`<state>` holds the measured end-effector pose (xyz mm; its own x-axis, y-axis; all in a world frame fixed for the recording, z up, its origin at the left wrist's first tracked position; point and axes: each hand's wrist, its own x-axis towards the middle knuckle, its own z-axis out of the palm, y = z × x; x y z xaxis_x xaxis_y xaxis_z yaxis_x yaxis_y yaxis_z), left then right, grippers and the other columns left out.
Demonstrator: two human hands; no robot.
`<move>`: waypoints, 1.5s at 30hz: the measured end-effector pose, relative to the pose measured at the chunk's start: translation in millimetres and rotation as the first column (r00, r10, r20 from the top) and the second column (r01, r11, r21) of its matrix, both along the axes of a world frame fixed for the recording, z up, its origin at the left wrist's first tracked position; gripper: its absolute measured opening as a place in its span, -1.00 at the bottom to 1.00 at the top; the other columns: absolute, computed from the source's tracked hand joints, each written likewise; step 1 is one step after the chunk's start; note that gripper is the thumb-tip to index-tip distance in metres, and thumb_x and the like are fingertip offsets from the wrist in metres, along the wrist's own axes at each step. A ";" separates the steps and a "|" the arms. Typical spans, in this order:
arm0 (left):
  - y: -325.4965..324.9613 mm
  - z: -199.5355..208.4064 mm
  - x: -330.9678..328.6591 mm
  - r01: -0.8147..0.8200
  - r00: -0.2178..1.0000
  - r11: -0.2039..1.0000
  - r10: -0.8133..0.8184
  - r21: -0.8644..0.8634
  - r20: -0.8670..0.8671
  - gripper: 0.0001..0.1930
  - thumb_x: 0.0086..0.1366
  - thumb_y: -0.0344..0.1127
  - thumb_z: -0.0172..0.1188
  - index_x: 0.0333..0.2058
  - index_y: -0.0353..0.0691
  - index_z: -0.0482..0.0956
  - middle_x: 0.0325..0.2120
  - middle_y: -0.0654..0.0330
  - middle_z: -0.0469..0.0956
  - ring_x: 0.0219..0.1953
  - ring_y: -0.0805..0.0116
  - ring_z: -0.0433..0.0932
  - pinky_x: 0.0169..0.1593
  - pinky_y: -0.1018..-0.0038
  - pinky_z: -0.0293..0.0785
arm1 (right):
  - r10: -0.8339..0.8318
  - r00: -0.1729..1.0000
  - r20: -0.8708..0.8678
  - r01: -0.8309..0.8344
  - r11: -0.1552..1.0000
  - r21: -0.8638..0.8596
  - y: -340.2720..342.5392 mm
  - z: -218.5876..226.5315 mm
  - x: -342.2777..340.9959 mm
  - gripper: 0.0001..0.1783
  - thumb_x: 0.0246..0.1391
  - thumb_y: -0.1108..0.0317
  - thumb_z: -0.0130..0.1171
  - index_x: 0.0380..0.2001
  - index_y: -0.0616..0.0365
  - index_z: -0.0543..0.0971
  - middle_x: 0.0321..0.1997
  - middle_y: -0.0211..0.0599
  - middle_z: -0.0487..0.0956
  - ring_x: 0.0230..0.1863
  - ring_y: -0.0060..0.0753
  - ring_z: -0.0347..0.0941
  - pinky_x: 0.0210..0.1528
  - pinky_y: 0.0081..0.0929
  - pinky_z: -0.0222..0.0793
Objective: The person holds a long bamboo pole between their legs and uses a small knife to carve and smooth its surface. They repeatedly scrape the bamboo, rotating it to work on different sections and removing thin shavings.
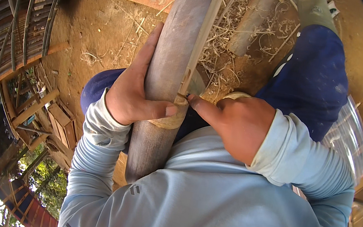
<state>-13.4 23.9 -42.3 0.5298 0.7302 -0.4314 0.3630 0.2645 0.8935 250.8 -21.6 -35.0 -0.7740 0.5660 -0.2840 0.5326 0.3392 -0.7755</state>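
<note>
In the head view, a thick bamboo tube (pixel 178 42) is held lengthwise between the blue trouser legs (pixel 315 67), its near end set by the grey-blue shirt (pixel 233 206), seemingly so that it is braced by the body. It is gripped by the left hand (pixel 134 93), its fingers wrapped round the side and its thumb laid across the front beside the pale ring (pixel 167 123), probably to keep the tube from rolling. The right hand (pixel 241 124) is placed opposite, index finger extended to the notched edge, apparently for fine control; whether anything is enclosed by its curled fingers cannot be told. Curled shavings (pixel 218 58) are scattered beyond.
</note>
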 end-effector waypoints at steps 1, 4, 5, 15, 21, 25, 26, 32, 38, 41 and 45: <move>0.9 1.3 2.1 -0.008 1.000 1.000 0.008 -0.013 0.007 0.37 -0.19 -0.35 0.49 0.48 -0.40 -0.33 0.39 -0.14 0.13 0.42 0.11 0.17 0.44 0.32 0.03 | -0.008 1.000 -0.013 0.008 1.000 -0.026 2.4 -0.7 0.0 -0.57 0.13 0.44 0.05 0.10 0.26 0.46 -0.55 -0.04 0.60 -0.46 0.07 0.62 -0.44 -0.04 0.54; -1.8 3.6 5.7 -0.040 0.999 0.998 0.041 -0.050 0.032 0.36 -0.18 -0.37 0.48 0.48 -0.40 -0.34 0.39 -0.13 0.13 0.41 0.12 0.17 0.44 0.32 0.04 | -0.035 0.999 -0.016 0.034 0.995 -0.098 9.2 1.2 -1.6 -0.65 0.11 0.46 0.06 0.00 0.22 0.50 -0.50 0.02 0.62 -0.40 0.19 0.62 -0.36 -0.02 0.55; -3.0 2.6 4.7 -0.050 0.997 0.997 0.053 -0.059 0.049 0.36 -0.18 -0.37 0.48 0.48 -0.40 -0.34 0.39 -0.12 0.13 0.41 0.12 0.18 0.43 0.32 0.05 | -0.037 0.997 -0.064 0.030 0.993 -0.110 11.2 -1.4 1.2 -0.65 0.11 0.47 0.07 0.00 0.20 0.50 -0.48 0.04 0.62 -0.38 0.20 0.61 -0.34 -0.02 0.55; 0.3 1.5 3.8 -0.010 0.997 0.998 0.015 -0.067 0.078 0.36 -0.13 -0.21 0.50 0.48 -0.40 -0.33 0.40 -0.15 0.11 0.42 0.05 0.15 0.44 0.27 0.02 | -0.851 0.456 -0.261 0.478 0.481 -0.734 -2.9 -68.5 34.3 -0.67 0.25 0.33 0.21 0.03 0.21 0.51 -0.43 -0.39 0.55 -0.53 -0.50 0.45 -0.43 -0.51 0.42; 0.6 6.2 4.4 -0.048 0.997 0.996 0.052 -0.076 0.055 0.34 -0.09 -0.18 0.48 0.48 -0.42 -0.33 0.40 -0.16 0.10 0.43 0.05 0.13 0.45 0.25 0.01 | -0.870 0.411 -0.271 0.588 0.480 -0.651 -6.5 -92.2 -25.5 -0.49 0.07 0.35 0.44 0.05 0.22 0.48 -0.42 -0.52 0.48 -0.45 -0.70 0.39 -0.38 -0.63 0.34; 0.1 9.9 9.9 -0.101 0.987 0.985 0.117 -0.142 0.110 0.30 -0.08 -0.19 0.42 0.48 -0.43 -0.32 0.40 -0.16 0.09 0.43 0.04 0.13 0.44 0.27 0.02 | -0.757 0.454 -0.470 0.423 0.648 -0.634 0.1 -82.8 -38.9 -0.28 -0.08 0.28 0.52 0.17 0.20 0.49 -0.36 -0.44 0.54 -0.35 -0.56 0.44 -0.20 -0.49 0.45; 0.9 7.7 7.2 -0.098 0.987 0.985 0.114 -0.139 0.111 0.29 -0.08 -0.20 0.40 0.48 -0.43 -0.31 0.39 -0.16 0.10 0.43 0.05 0.14 0.44 0.27 0.03 | -0.745 0.526 -0.410 0.445 0.652 -0.615 3.2 -82.1 -38.3 -0.20 -0.06 0.26 0.51 0.26 0.17 0.44 -0.27 -0.36 0.60 -0.28 -0.51 0.51 -0.15 -0.45 0.47; 1.1 10.5 6.9 -0.114 0.988 0.985 0.126 -0.131 0.090 0.23 -0.08 -0.25 0.32 0.48 -0.43 -0.29 0.36 -0.16 0.17 0.39 0.06 0.20 0.42 0.30 0.06 | -0.657 0.565 -0.500 0.447 0.753 -0.484 9.9 -95.9 -47.4 -0.36 -0.01 0.18 0.46 0.13 0.20 0.54 -0.12 -0.16 0.68 -0.16 -0.29 0.63 -0.08 -0.35 0.52; -4.0 14.2 7.6 -0.123 0.987 0.978 0.138 -0.166 0.082 0.20 -0.04 -0.27 0.29 0.48 -0.44 -0.28 0.36 -0.16 0.17 0.37 0.08 0.22 0.42 0.32 0.07 | -0.608 0.668 -0.428 0.346 0.764 -0.545 6.2 -84.9 -40.4 -0.63 0.08 0.19 0.40 -0.18 0.26 0.63 -0.36 -0.22 0.68 -0.34 -0.37 0.62 -0.21 -0.37 0.53; -8.7 15.5 8.5 -0.143 0.984 0.978 0.157 -0.149 0.089 0.19 -0.03 -0.28 0.30 0.48 -0.45 -0.28 0.36 -0.17 0.17 0.38 0.08 0.22 0.42 0.33 0.07 | -0.554 0.793 -0.254 0.184 0.615 -0.767 -3.6 -83.1 -13.0 -0.67 0.11 0.20 0.38 -0.22 0.26 0.64 -0.45 -0.30 0.66 -0.51 -0.47 0.56 -0.39 -0.44 0.48; -9.1 17.8 8.8 -0.154 0.979 0.979 0.169 -0.132 0.112 0.18 -0.01 -0.32 0.31 0.48 -0.45 -0.28 0.36 -0.18 0.17 0.39 0.08 0.20 0.42 0.35 0.06 | -0.526 0.840 -0.131 0.412 0.776 -0.477 -9.2 -104.0 37.8 -0.67 0.13 0.14 0.36 -0.29 0.23 0.63 -0.50 -0.22 0.61 -0.51 -0.26 0.54 -0.39 -0.32 0.43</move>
<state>-4.5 14.8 -24.5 0.4632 0.7565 -0.4617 0.1965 0.4203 0.8858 288.6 -30.8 -139.0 -0.5174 0.7481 -0.4156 0.3135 -0.2861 -0.9054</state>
